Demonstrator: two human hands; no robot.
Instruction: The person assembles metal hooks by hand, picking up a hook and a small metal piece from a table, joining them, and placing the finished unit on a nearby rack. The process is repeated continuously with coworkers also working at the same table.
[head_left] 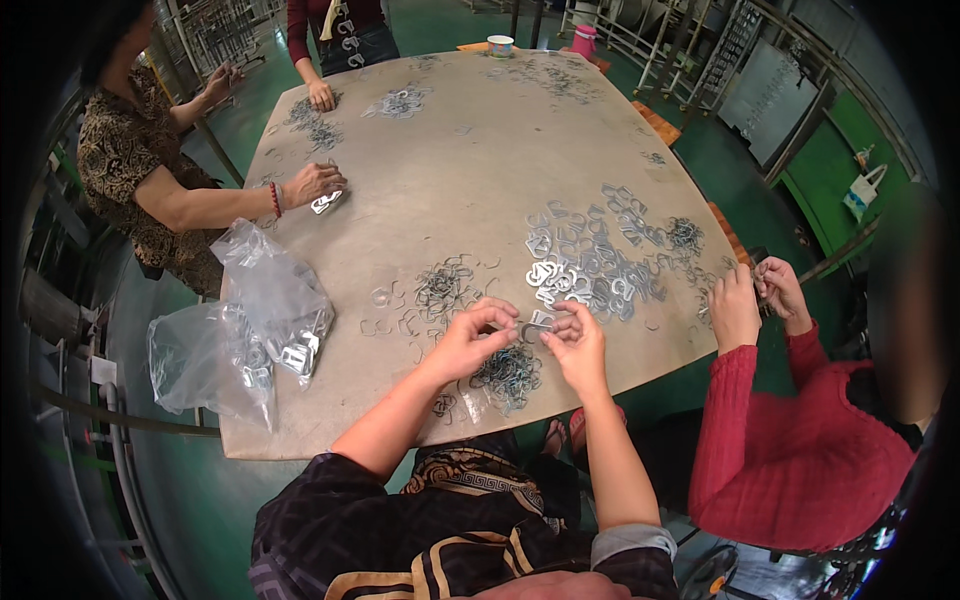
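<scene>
Over the near side of the table, my left hand (480,340) and my right hand (578,350) face each other with fingertips pinched. A small silver metal piece (540,319) sits between them, at the right fingertips. Whatever the left fingers pinch is too small to make out. Just below my hands lies a dark heap of small bent wire rings (508,380). Beyond my right hand spreads a pile of flat, shiny, hook-shaped metal pieces (595,268). Looser wire rings (440,290) are scattered beyond my left hand.
Clear plastic bags (265,300) with silver pieces rest at the table's left edge (235,425). A red-sleeved person (790,430) works close on my right. Two people stand far left, their hands over small piles. A paper cup (500,46) stands at the far edge.
</scene>
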